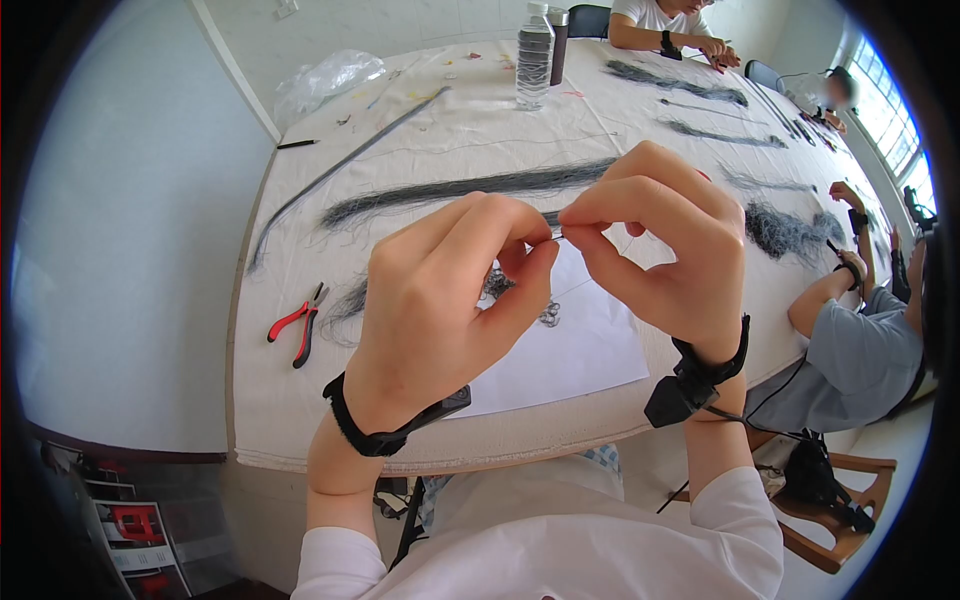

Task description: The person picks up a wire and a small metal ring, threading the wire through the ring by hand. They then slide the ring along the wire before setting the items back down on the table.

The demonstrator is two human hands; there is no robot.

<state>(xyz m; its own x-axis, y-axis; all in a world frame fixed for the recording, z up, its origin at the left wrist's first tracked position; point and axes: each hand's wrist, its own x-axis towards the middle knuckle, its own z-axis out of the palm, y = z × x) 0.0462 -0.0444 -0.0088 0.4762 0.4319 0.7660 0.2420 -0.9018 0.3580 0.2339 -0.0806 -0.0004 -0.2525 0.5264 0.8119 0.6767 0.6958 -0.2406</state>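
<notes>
My left hand and my right hand meet above a white paper sheet, both closed in a pinch. Between their fingertips is a short bit of thin dark strand, too small to make out fully. Small curled bits of dark wire lie on the paper, partly covered by my left hand. Behind my hands stretches a long bundle of dark grey strands. A loose tuft of the same strands shows left of my left hand.
Red-and-black pliers lie at the left, with a thin bundle and black pen beyond. A water bottle, dark flask and plastic bag stand farther back. Other people sit at the far side and right.
</notes>
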